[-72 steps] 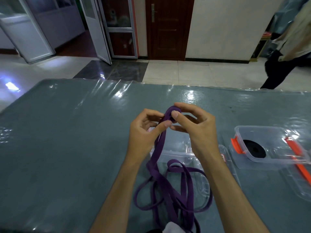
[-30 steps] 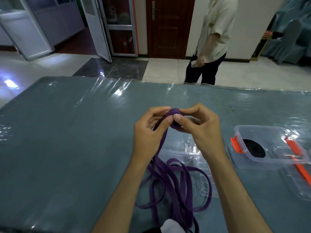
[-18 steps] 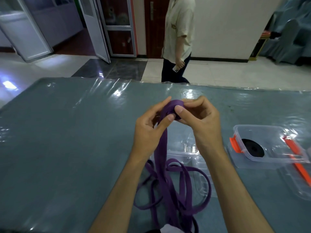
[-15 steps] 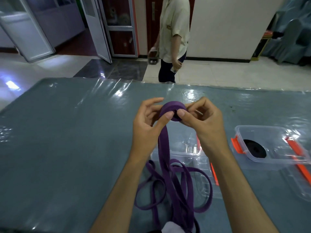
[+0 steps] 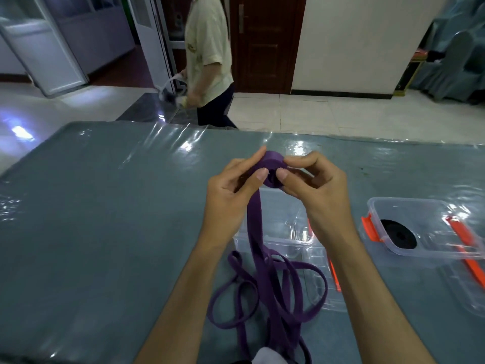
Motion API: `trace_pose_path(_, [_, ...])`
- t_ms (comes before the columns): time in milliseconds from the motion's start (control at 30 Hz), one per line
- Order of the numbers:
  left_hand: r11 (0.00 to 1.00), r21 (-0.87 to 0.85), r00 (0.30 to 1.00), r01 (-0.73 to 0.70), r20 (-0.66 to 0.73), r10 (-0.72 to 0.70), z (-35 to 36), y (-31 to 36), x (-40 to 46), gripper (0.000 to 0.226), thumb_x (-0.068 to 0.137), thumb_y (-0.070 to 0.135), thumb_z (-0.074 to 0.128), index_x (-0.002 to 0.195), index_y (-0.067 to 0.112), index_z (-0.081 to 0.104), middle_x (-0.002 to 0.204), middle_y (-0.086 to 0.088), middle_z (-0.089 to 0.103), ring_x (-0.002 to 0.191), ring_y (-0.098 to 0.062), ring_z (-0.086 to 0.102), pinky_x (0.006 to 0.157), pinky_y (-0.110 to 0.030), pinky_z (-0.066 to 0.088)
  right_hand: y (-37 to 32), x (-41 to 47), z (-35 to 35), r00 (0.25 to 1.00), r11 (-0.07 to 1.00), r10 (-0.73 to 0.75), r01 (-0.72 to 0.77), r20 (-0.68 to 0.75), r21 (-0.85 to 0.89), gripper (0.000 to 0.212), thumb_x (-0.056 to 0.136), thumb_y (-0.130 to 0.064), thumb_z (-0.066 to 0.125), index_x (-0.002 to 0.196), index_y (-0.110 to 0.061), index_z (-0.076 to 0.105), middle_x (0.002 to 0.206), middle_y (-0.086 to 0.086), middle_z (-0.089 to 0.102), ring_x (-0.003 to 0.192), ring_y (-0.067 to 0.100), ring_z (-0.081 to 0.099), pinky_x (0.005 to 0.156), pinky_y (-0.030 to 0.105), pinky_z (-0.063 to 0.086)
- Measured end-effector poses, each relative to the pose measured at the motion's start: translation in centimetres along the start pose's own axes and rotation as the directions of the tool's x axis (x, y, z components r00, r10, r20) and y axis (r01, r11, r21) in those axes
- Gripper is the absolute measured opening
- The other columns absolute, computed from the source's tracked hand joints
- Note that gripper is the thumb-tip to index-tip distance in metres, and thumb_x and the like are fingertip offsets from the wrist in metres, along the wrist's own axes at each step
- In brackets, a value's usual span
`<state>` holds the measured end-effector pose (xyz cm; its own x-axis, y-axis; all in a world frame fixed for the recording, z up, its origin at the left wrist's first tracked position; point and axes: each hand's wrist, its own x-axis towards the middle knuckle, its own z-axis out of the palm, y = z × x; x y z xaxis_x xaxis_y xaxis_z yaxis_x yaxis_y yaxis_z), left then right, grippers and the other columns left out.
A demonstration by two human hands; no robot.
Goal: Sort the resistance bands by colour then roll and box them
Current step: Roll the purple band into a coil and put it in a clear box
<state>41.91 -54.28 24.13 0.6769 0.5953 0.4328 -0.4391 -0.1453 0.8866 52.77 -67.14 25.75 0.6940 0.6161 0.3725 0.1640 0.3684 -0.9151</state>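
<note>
One purple band [image 5: 256, 224] is here, part rolled into a small roll held up over the table [image 5: 91, 206]. The left hand [image 5: 231, 195] and right hand [image 5: 315, 187] both pinch the roll with thumb and fingers. Its loose tail runs down toward the near edge in loops. Two clear boxes [image 5: 378, 206] sit right; one holds one black roll [image 5: 397, 233]. No writing can be read.

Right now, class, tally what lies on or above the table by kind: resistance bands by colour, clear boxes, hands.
Purple resistance band: 1, held by both hands
Black rolled band: 1, in the right box
Clear plastic boxes: 2 (middle box, right box)
Hands: 2 (left hand, right hand)
Total: 6
</note>
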Motion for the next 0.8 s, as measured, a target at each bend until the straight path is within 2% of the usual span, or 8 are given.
trace_pose_path(67, [1.000, -0.013, 0.999, 0.002, -0.051, -0.003, -0.2, 0.0, 0.1, 0.037, 0.088, 0.021, 0.084, 0.121, 0.037, 0.076, 0.113, 0.000, 0.079, 0.109, -0.017, 0.076, 0.095, -0.022, 0.057, 0.0, -0.1, -0.1, 0.999, 0.999, 0.035, -0.035, -0.002, -0.008, 0.023, 0.083, -0.008, 0.086, 0.087, -0.008, 0.064, 0.091, 0.001, 0.080, 0.089, 0.017, 0.078, 0.080, 0.029, 0.060])
trace_pose_path(133, [1.000, -0.018, 0.996, -0.017, -0.093, 0.015, 0.0, -0.3, -0.2, 0.029, 0.084, 0.027, 0.088, 0.110, 0.037, 0.078, 0.109, 0.001, 0.080, 0.105, -0.017, 0.077, 0.091, -0.022, 0.058, -0.3, -0.1, -0.1, 0.999, 0.998, 0.048, -0.048, -0.004, -0.038, 0.024, 0.080, -0.015, 0.087, 0.093, -0.009, 0.067, 0.085, 0.001, 0.078, 0.079, 0.015, 0.075, 0.073, 0.028, 0.061])
trace_pose_path(233, [0.999, -0.032, 0.999, -0.003, -0.048, 0.001, 0.1, -0.9, -0.6, 0.027, 0.093, 0.032, 0.079, 0.120, 0.031, 0.078, 0.120, -0.003, 0.077, 0.115, -0.022, 0.074, 0.096, -0.025, 0.056, -0.5, -0.2, 0.2, 0.999, 0.999, 0.003, -0.004, -0.048, -0.038, 0.020, 0.087, -0.015, 0.085, 0.103, -0.021, 0.076, 0.094, 0.004, 0.080, 0.086, 0.020, 0.077, 0.074, 0.030, 0.062])
trace_pose_path(300, [1.000, -0.016, 1.000, 0.014, -0.003, -0.014, -0.2, -0.9, -0.4, 0.031, 0.098, 0.028, 0.075, 0.129, 0.028, 0.076, 0.124, -0.004, 0.074, 0.119, -0.025, 0.071, 0.100, -0.028, 0.055, -0.2, -0.3, 0.4, 0.996, 1.000, -0.017, 0.015, -0.084, -0.015, 0.014, 0.090, -0.014, 0.082, 0.100, -0.019, 0.074, 0.099, 0.005, 0.080, 0.093, 0.021, 0.078, 0.078, 0.032, 0.063])
trace_pose_path(433, [0.999, -0.032, 0.997, -0.025, -0.070, 0.022, -0.6, -0.3, 0.4, 0.025, 0.089, 0.016, 0.084, 0.111, 0.027, 0.082, 0.109, 0.000, 0.081, 0.104, -0.017, 0.078, 0.091, -0.021, 0.058, 0.2, -0.3, 0.4, 0.998, 1.000, 0.028, -0.028, -0.053, 0.013, 0.023, 0.085, -0.011, 0.085, 0.088, -0.010, 0.062, 0.095, 0.007, 0.080, 0.091, 0.022, 0.078, 0.079, 0.033, 0.062])
trace_pose_path(533, [0.998, -0.033, 0.995, -0.045, -0.092, 0.042, -0.4, -0.6, 0.2, 0.020, 0.089, 0.012, 0.082, 0.105, 0.025, 0.083, 0.113, -0.003, 0.080, 0.106, -0.017, 0.077, 0.090, -0.022, 0.058, -0.1, -0.1, 0.1, 0.999, 0.999, 0.035, -0.035, -0.025, -0.024, 0.024, 0.086, -0.015, 0.086, 0.104, -0.020, 0.070, 0.094, 0.003, 0.079, 0.084, 0.020, 0.077, 0.074, 0.033, 0.063])
trace_pose_path(667, [0.998, -0.045, 0.997, 0.039, 0.062, -0.036, -0.6, -0.5, 0.4, 0.034, 0.093, 0.019, 0.077, 0.124, 0.033, 0.077, 0.123, -0.004, 0.074, 0.117, -0.022, 0.072, 0.101, -0.026, 0.054, 0.0, 0.0, 0.4, 0.994, 0.996, -0.071, 0.066, -0.078, -0.067, 0.020, 0.096, -0.015, 0.075, 0.115, -0.019, 0.071, 0.107, 0.007, 0.077, 0.101, 0.028, 0.075, 0.087, 0.047, 0.064])
trace_pose_path(800, [0.999, 0.016, 0.999, -0.039, 0.002, 0.039, -0.7, 0.4, 1.3, 0.029, 0.092, 0.020, 0.080, 0.119, 0.032, 0.079, 0.114, 0.001, 0.079, 0.108, -0.017, 0.076, 0.094, -0.022, 0.057, 0.1, 0.1, 0.6, 0.999, 0.996, 0.001, -0.006, -0.054, -0.089, 0.022, 0.094, -0.013, 0.077, 0.104, -0.003, 0.060, 0.108, 0.021, 0.074, 0.103, 0.039, 0.072, 0.096, 0.056, 0.059])
